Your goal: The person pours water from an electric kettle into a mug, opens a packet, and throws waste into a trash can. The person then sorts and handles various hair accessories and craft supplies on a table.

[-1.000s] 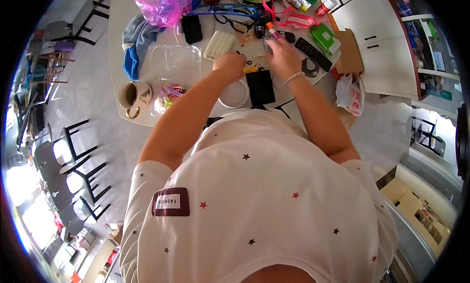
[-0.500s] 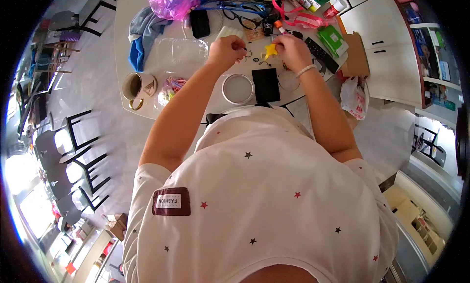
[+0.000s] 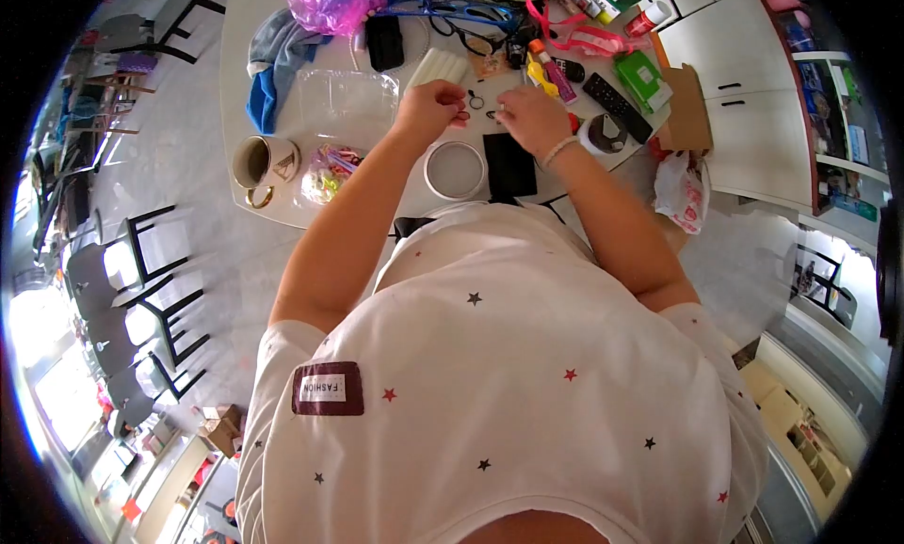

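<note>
My left hand (image 3: pixel 431 109) is held over the table with thumb and fingers pinched together; what they grip is too small to make out. Right at its fingertips is a small dark metal ring (image 3: pixel 476 101). Across from it, my right hand (image 3: pixel 534 116) reaches down with fingers closed, its tips at a small dark link (image 3: pixel 491 116). Whether that link is lifted or lies on the table cannot be told. A yellow piece (image 3: pixel 540 76) lies beyond the right hand, beside a purple tube (image 3: pixel 565 85). Below the hands are a black flat rectangle (image 3: pixel 509 165) and a round white-rimmed dish (image 3: pixel 456 170).
On the left are a mug (image 3: pixel 266 164), a clear plastic sheet (image 3: pixel 348 103) and a bag of colourful bits (image 3: pixel 330 172). A phone (image 3: pixel 384 43) and glasses (image 3: pixel 466 34) lie farther back. To the right are a remote control (image 3: pixel 617 106) and a green packet (image 3: pixel 642 80).
My right hand has moved left and slightly down toward the small dark links, and the yellow star no longer shows at its fingers. My left hand has shifted slightly down.
</note>
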The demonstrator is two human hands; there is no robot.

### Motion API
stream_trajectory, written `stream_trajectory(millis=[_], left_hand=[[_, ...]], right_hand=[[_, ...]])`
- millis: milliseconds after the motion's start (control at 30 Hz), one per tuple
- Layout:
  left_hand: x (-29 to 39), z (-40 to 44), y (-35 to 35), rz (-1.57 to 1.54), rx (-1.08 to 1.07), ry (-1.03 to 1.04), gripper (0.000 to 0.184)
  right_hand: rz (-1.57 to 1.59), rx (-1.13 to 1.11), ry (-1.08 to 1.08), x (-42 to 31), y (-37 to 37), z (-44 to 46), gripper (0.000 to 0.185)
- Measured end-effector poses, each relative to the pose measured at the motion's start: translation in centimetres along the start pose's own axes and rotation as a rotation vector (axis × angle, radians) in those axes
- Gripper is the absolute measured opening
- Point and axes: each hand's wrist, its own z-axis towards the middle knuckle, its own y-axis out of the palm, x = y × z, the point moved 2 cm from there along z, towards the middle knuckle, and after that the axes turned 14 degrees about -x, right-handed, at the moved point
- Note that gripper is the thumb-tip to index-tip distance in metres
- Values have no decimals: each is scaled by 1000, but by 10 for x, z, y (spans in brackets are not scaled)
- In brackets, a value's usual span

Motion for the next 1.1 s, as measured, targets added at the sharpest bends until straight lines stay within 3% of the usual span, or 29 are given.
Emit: stream_trajectory(millis=[133, 233, 333, 367, 467, 667, 767, 867, 967, 1100], left_hand=[[-9, -4, -8, 108, 108, 14, 17], [-4, -13, -10, 155, 108, -22, 22], [5, -21, -6, -10, 75, -18, 25], [6, -21, -4, -102, 62, -3, 25], [8, -20, 1, -361, 21, 34, 26], [17, -18, 7, -341, -11, 7, 26], [8, -13, 2, -168, 49, -70, 24], [2, -12, 0, -152, 62, -44, 23], [2, -15, 1, -200, 31, -50, 21], [7, -17, 7, -226, -36, 13, 22]], right_hand=[[-136, -95, 57, -9, 25, 12, 17], [-34, -161, 57, 6, 36, 27, 18], [561, -50, -18, 12, 16, 32, 21], [845, -141, 140, 9, 10, 34, 22], [1255, -214, 132, 8, 7, 38, 21], [1157, -207, 168, -3, -10, 29, 18], [334, 2, -88, 15, 3, 29, 19], [-101, -252, -29, 21, 12, 17, 15], [-253, -282, -11, 17, 14, 11, 15], [75, -258, -35, 18, 10, 18, 16]])
